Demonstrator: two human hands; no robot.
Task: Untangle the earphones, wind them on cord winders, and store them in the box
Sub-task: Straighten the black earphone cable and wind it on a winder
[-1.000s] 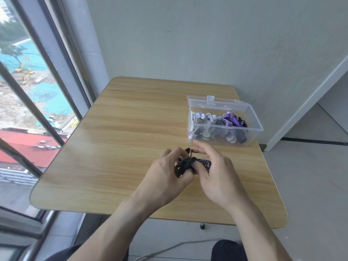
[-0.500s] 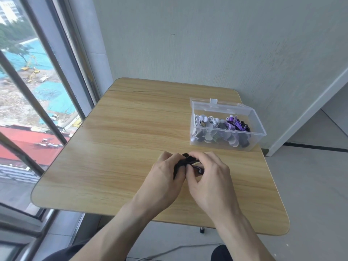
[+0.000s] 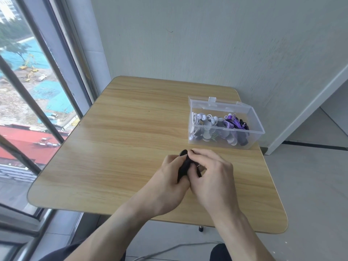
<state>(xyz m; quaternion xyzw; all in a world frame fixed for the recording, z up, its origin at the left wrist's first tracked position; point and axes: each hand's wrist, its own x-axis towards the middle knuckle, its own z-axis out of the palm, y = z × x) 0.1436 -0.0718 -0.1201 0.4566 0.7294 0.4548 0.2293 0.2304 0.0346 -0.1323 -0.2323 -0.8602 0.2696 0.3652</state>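
Observation:
A black cord winder with black earphones (image 3: 184, 166) sits between both hands, just above the wooden table (image 3: 120, 147). My left hand (image 3: 169, 176) grips its left side, fingers curled round it. My right hand (image 3: 211, 172) pinches its right side and covers most of the cord. Behind them stands an open clear plastic box (image 3: 256, 132) with several wound white, purple and black earphones (image 3: 218, 127) inside.
The box stands near the table's far right corner, close to the wall. A window with metal bars (image 3: 37, 110) runs along the left. A grey cable (image 3: 169, 249) lies on the floor below the table's front edge.
Both hands have closed tighter round the black winder and turned it more upright; less of the cord shows. The view has shifted slightly.

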